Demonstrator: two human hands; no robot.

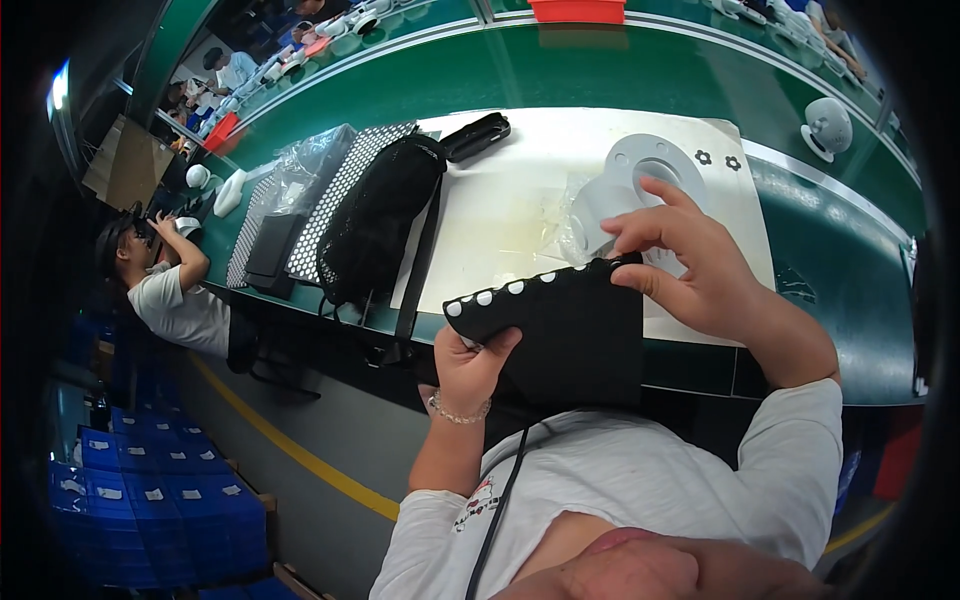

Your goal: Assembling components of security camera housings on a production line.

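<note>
I hold a black flat panel [560, 325] with white dots in both hands, just in front of the white work mat [500, 210]. My left hand [470, 365] is closed around its lower left corner; my right hand [690, 260] pinches the top right edge, other fingers spread. I judge I am inspecting it; next needs a firm grip to turn it.

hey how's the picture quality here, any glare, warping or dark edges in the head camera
Head view: strong fisheye warp, so the green workbench edge curves; dark vignette around the rim; bright glare washes out the white mat; the left hand and right hand gripping the black perforated sheet are sharp, while the person's chin at the bottom edge is blurred.
</note>
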